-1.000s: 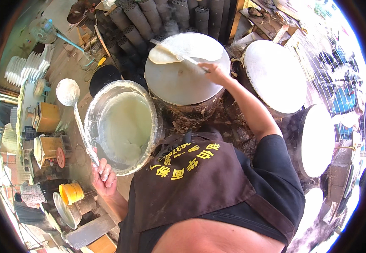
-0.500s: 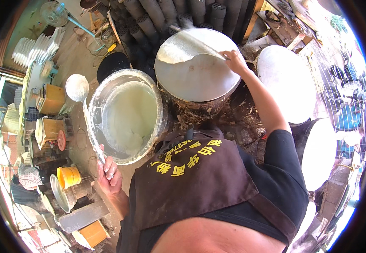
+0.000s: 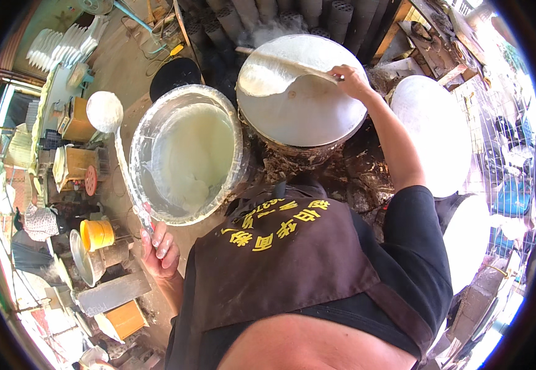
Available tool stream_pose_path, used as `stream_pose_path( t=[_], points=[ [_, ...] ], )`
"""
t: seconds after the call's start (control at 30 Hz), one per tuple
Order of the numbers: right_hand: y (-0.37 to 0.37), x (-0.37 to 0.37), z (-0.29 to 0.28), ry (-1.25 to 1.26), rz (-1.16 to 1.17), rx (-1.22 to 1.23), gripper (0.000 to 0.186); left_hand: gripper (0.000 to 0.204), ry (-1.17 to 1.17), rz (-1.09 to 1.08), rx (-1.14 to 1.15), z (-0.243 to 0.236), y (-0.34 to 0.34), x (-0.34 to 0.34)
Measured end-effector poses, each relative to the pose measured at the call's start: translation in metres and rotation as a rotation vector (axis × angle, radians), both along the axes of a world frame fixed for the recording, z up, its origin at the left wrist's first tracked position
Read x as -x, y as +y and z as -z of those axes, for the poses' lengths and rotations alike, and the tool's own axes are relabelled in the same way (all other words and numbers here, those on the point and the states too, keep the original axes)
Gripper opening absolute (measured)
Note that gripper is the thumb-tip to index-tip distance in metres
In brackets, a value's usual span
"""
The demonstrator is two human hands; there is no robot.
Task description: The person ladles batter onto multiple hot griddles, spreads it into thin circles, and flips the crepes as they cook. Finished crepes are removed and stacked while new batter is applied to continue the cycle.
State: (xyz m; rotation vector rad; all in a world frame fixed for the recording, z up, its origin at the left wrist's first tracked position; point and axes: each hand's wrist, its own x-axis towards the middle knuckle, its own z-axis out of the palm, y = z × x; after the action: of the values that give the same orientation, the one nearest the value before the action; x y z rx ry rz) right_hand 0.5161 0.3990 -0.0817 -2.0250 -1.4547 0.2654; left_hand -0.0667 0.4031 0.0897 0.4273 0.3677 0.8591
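In my left hand (image 3: 160,249) is the handle of a long ladle (image 3: 105,111). Its round bowl, coated white, hangs left of a big tub (image 3: 241,166) of pale, milky batter (image 3: 197,154). My right hand (image 3: 351,81) grips one end of a long thin stick (image 3: 288,62), which slants across a round, flat steaming surface (image 3: 314,114). Beneath the stick, a whitish film (image 3: 267,79) with a curved edge covers the far left of that surface; whether it is attached to the stick I cannot tell. Steam rises behind.
Dark perforated cylinders (image 3: 342,20) stand behind the steamer. To the right are two large pale discs (image 3: 431,132), one nearer me. A black disc (image 3: 174,79) lies behind the tub. Toward the lower left are a yellow bucket (image 3: 97,235) and several boxes.
The whole view has shifted slightly. The ladle has moved a little left, away from the tub. The stick lies flatter across the steamer, and the steam behind looks thicker.
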Motion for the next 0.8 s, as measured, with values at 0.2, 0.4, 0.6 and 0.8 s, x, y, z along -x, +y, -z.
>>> stream_pose_path(
  t=[0.2, 0.4, 0.6, 0.8],
  points=[
    [-0.053, -0.026, -0.024, 0.065, -0.280, 0.074, 0.026, 0.053, 0.109, -0.055, 0.013, 0.003, -0.020, 0.005],
    [-0.010, -0.027, 0.003, -0.030, -0.106, -0.019, 0.033, 0.052, 0.078, -0.028, 0.020, -0.003, -0.013, -0.009],
    [-0.053, -0.028, -0.035, 0.065, -0.300, 0.120, 0.022, 0.051, 0.124, -0.082, 0.033, 0.000, -0.035, -0.006],
    [-0.044, -0.039, -0.007, -0.032, -0.179, -0.045, 0.025, 0.050, 0.082, -0.044, 0.088, -0.002, -0.035, -0.021]
  ],
)
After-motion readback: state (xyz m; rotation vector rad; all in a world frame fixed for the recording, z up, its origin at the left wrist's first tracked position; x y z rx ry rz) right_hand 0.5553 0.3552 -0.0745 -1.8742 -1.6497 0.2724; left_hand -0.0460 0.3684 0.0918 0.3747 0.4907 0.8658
